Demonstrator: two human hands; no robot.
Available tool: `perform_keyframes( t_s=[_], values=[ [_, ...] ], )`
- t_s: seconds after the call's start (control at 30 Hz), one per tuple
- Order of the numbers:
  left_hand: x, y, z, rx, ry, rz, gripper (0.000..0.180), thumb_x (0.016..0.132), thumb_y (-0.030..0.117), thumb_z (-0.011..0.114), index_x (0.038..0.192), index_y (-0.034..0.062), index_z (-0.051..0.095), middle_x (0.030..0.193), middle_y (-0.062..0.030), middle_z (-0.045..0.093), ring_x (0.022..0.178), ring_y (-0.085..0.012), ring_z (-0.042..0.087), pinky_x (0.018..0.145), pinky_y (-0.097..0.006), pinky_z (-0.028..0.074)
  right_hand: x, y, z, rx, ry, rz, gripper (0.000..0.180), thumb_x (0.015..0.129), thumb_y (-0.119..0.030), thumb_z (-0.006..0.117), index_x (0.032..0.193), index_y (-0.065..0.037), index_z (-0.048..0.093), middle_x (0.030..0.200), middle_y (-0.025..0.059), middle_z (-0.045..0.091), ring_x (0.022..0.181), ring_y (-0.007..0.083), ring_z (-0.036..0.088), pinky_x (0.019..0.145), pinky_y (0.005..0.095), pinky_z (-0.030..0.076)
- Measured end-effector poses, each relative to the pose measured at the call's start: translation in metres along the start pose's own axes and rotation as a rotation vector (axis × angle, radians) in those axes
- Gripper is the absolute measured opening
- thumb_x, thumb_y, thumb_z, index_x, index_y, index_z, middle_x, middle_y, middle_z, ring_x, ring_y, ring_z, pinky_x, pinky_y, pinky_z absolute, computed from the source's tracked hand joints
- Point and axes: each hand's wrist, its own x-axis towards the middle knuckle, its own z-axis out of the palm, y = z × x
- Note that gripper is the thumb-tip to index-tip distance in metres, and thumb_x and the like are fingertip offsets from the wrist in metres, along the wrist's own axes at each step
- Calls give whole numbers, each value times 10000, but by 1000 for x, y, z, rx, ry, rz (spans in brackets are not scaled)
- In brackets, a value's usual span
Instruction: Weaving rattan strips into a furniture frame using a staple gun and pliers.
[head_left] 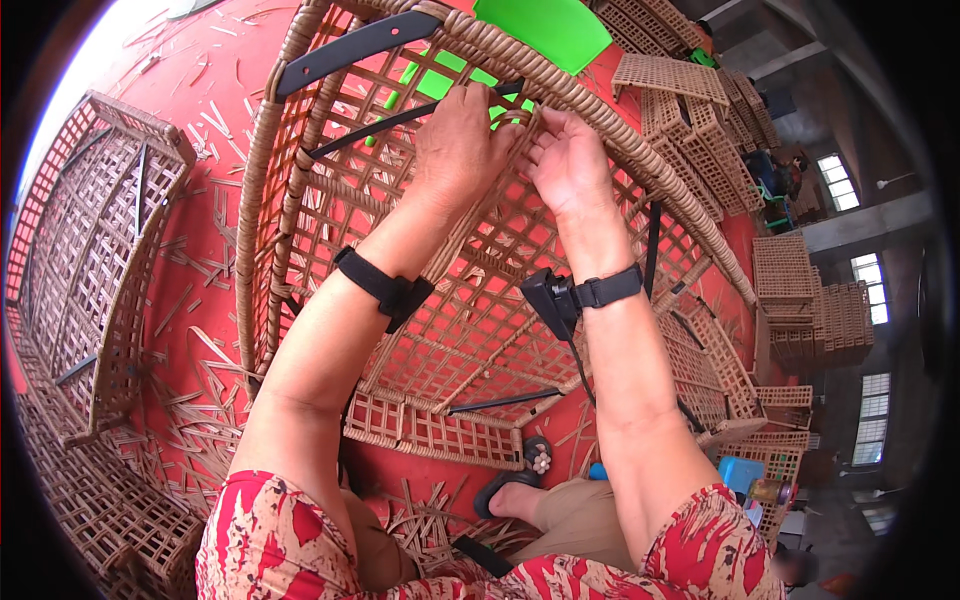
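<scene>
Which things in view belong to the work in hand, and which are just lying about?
In use, it seems:
- left hand and right hand
- large woven frame under them
- pale strips between the hands

Apparently lying about:
- woven piece at far left
- loose strip scraps on the floor
- stacked woven pieces at right

Left hand (pixel 457 140) and right hand (pixel 573 165) nearly meet, fingers (pixel 537 153) bent.
</scene>
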Motion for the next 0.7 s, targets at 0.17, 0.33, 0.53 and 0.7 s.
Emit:
perform_keyframes(
  t_s=[0.17, 0.33, 0.53, 0.7],
  values=[
    [1, -3, -13, 28, -169, 0, 310, 838, 301, 634, 845, -8, 608, 805, -119, 602, 728, -252, 601, 610, -395, 454, -4, 4, 12, -35, 52, -51, 202, 841, -244, 607, 953, -77, 593, 858, 52, 626, 778, 171, 601, 702, 327, 476],
    [3, 17, -45, -422, -609, -2, 345, 881, 331, 604, 829, -11, 607, 626, -44, 542, 590, -93, 508, 527, -290, 415, 2, 6, 15, -299, 3, -213, 127, 765, -107, 671, 864, -51, 615, 793, 13, 622, 673, 124, 596, 579, 259, 464],
    [-2, 48, -113, -321, -1002, 131, 439, 855, 427, 643, 744, 5, 597, 582, -46, 512, 541, -124, 493, 501, -306, 394, 21, 14, -14, -820, 235, -422, 181, 638, -140, 675, 619, 3, 565, 560, 47, 551, 555, 135, 512, 549, 338, 422],
    [-3, 68, -153, -222, -1071, 241, 470, 843, 451, 651, 680, 19, 561, 547, -56, 452, 518, -151, 470, 500, -319, 383, 14, 11, -14, -891, 253, -472, 187, 662, -132, 673, 698, 37, 601, 598, 48, 578, 586, 135, 539, 570, 308, 433]
  ],
)
